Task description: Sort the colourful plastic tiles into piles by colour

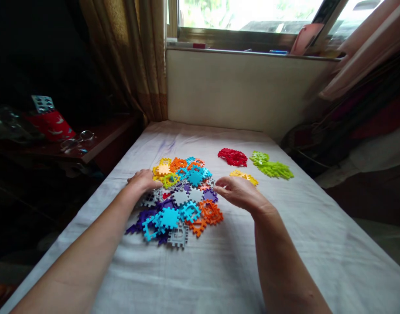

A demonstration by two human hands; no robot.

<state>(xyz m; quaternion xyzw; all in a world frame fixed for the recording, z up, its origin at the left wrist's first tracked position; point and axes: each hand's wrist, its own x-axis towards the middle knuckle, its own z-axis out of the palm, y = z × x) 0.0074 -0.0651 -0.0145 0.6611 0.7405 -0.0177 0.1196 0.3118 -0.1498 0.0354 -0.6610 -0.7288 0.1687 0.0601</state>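
A loose heap of interlocking plastic puzzle tiles with notched edges lies on the white sheet, with blue tiles (169, 217), orange tiles (211, 211), grey tiles (180, 197), purple tiles (144, 216) and yellow tiles (164, 168). My left hand (142, 179) rests at the heap's left side, thumb spread toward the yellow and grey tiles; its other fingers are partly hidden. On the right side, my right hand (241, 192) is half curled, thumb and forefinger slightly apart beside a grey tile. Whether its fingertips touch that tile is unclear.
Beyond my right hand lie separate piles of red tiles (232, 157), lime-green tiles (273, 168) and yellow-orange tiles (244, 176). A dark side table (111, 133) at left carries glasses (78, 140) and a red container (52, 125). A wall and window stand behind.
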